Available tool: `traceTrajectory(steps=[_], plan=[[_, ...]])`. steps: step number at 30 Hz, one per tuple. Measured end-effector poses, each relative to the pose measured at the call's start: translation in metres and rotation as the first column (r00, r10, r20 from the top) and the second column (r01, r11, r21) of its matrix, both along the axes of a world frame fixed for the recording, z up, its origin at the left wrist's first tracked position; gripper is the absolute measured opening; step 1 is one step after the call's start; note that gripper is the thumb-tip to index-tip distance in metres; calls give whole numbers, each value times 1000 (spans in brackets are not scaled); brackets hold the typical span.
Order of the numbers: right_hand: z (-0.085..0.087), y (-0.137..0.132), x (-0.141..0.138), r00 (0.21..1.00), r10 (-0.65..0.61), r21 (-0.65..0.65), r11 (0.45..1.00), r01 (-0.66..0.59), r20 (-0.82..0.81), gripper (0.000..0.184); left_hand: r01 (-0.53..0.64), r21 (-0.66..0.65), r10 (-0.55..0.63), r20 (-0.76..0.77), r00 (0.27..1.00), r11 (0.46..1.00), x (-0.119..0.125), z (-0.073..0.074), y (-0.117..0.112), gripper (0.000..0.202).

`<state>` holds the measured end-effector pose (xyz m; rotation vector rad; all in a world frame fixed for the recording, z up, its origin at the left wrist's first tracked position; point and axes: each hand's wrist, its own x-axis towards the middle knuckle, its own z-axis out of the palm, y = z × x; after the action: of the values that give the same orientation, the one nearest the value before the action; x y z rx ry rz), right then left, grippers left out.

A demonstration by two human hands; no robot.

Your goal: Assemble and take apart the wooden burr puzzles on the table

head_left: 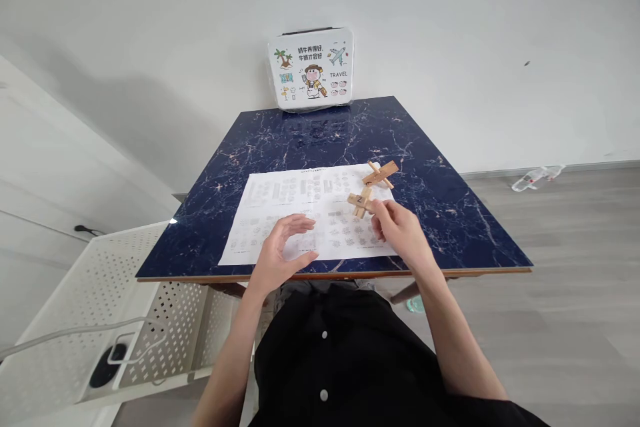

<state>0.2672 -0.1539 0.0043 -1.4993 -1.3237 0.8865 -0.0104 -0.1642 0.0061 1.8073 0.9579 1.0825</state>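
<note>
In my right hand [395, 227] is a small wooden interlocking puzzle [360, 201], pinched at its right end between thumb and fingers. Dark marks, one like a 7, show on its face. Just beyond it lies a second wooden piece [381, 174], a flat bar crossed by a thin stick, at the sheet's top right corner. Under both hands spreads a white instruction sheet [320, 213] printed with rows of small grey diagrams. My left hand [287, 243] hovers over the sheet's lower part, thumb and fingers apart in a C shape, holding nothing.
The dark blue marbled table [430, 207] ends close to my body. At its back, a white cartoon-printed case [313, 70] leans toward the wall. A white perforated cart [100, 307] stands at the left. On the floor at right lies a clear plastic bottle [535, 178].
</note>
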Motion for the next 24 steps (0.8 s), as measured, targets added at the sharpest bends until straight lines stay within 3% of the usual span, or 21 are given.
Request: traceTrajectory(steps=[6, 12, 14, 16, 20, 24], plan=[[-12, 18, 25, 927, -260, 61, 966, 253, 270, 45, -30, -22, 28, -75, 997, 999, 1, 5, -3, 41], [-19, 2, 17, 882, -402, 166, 914, 371, 245, 47, -54, -49, 48, -111, 993, 997, 1, 7, -4, 35], [-19, -11, 7, 921, -346, 174, 933, 316, 180, 43, -66, -65, 58, -110, 992, 996, 0, 6, -4, 35], [-19, -23, -3, 968, -203, 183, 967, 175, 148, 36, -78, -83, 69, -112, 991, 993, 0, 4, -4, 33], [-20, -33, -16, 968, 29, 189, 979, -78, 248, 31, -105, -110, 92, -117, 989, 988, 2, 5, -4, 30], [-22, -32, -17, 957, 81, 193, 971, -139, 278, 28, -131, -114, 117, -120, 986, 985, 4, 8, -4, 31]])
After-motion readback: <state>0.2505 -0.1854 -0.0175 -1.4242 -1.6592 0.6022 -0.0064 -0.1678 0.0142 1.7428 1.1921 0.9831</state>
